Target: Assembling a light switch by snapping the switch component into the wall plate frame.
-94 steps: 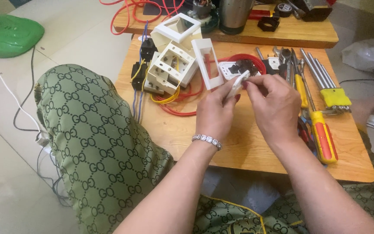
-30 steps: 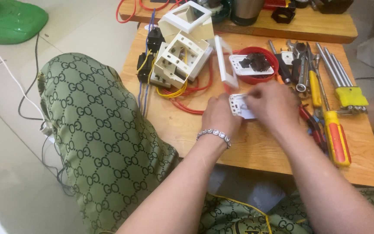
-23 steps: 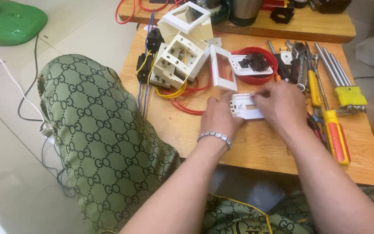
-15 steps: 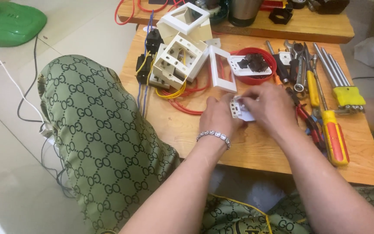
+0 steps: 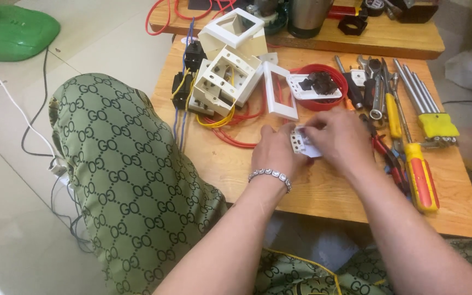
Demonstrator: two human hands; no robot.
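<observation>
Sitting at a low wooden table (image 5: 323, 191), a person grips a small white socket module (image 5: 303, 143) between both hands, left hand (image 5: 274, 152) and right hand (image 5: 341, 141) fingers clenched around it, just above the tabletop, near a red-handled screwdriver (image 5: 420, 175).

surface: low wooden board (image 5: 329, 191), light brown, set on a pale tiled floor (image 5: 6, 218)
second board: (image 5: 400, 41) just behind it, bearing a metal pot (image 5: 308, 15)
left part: white plastic boxes (image 5: 226, 76) with red wires (image 5: 236, 136) and yellow wires (image 5: 214, 121)
middle: white frame (image 5: 279, 98), red bowl (image 5: 323, 87) with small dark parts
right part: screwdrivers (image 5: 419, 172), hex keys (image 5: 422, 101), wrenches (image 5: 377, 90), pliers (image 5: 389, 158) side by side
front: both hands rest on it, holding a white socket piece (image 5: 303, 143)
</observation>
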